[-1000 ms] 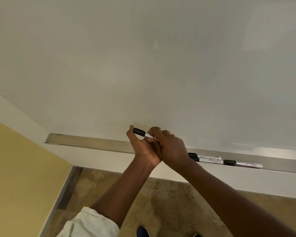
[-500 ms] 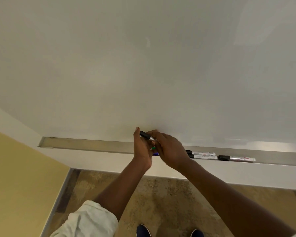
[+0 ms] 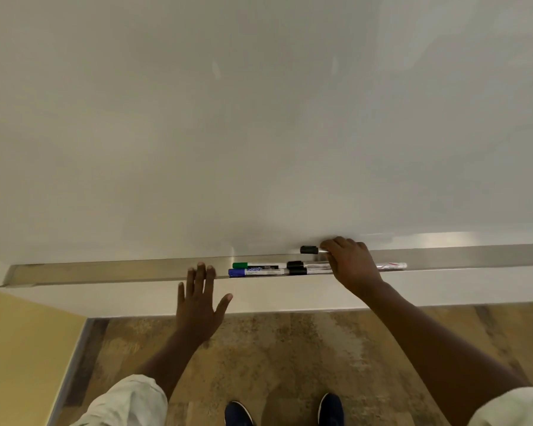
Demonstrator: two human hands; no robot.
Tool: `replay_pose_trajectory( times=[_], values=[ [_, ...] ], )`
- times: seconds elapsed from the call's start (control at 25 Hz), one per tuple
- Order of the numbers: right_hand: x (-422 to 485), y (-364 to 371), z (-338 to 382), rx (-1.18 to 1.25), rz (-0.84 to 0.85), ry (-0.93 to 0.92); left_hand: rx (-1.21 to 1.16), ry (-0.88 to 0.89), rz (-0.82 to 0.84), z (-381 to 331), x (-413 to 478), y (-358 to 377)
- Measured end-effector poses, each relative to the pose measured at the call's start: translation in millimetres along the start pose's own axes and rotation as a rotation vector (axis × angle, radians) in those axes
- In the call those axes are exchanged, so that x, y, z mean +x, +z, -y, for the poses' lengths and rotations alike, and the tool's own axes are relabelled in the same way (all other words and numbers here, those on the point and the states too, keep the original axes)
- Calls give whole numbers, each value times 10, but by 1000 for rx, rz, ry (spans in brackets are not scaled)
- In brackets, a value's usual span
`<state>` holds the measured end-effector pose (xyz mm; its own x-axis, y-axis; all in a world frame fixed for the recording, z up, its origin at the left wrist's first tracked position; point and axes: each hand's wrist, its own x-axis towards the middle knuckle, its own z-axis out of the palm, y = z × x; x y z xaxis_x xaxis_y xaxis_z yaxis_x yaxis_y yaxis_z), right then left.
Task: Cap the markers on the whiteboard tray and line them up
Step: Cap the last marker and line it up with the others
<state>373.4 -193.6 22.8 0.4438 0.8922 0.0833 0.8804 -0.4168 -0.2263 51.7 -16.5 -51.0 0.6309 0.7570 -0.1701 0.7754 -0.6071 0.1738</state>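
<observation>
My right hand [image 3: 350,262] grips a capped black marker [image 3: 309,249] just above the metal whiteboard tray [image 3: 105,272]; only its black cap and a bit of barrel show. On the tray lie a green-capped marker [image 3: 254,265] and a blue-capped marker [image 3: 256,272] side by side. To their right are two black-capped markers [image 3: 297,268], partly hidden by my right hand. Another marker's white end [image 3: 393,265] sticks out past that hand. My left hand [image 3: 199,305] is empty with fingers spread, its fingertips at the tray's front edge left of the markers.
The whiteboard [image 3: 259,118] fills the upper view. A yellow wall [image 3: 22,348] stands at the left. Below is a wood-pattern floor [image 3: 274,358] with my two dark shoes [image 3: 330,408].
My hands have parted. The left hand let go of the black marker and dropped below the tray with fingers spread. The right hand carried the capped marker rightward over the tray.
</observation>
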Motion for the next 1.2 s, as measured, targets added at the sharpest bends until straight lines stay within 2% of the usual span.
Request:
replay_pose_trajectory(
  times=[0.28, 0.6, 1.0, 1.2],
  values=[
    [-219, 31, -513, -86, -56, 122, 31, -8, 17, -21, 45, 42],
    [-355, 96, -740, -152, 36, 275, 24, -28, 23, -50, 60, 100],
    [-454, 148, -833, -36, 16, 347, 28, -46, 35, -79, 63, 76],
    [-540, 230, -799, -25, 35, 258, 26, -54, 41, -91, 62, 71]
  ],
)
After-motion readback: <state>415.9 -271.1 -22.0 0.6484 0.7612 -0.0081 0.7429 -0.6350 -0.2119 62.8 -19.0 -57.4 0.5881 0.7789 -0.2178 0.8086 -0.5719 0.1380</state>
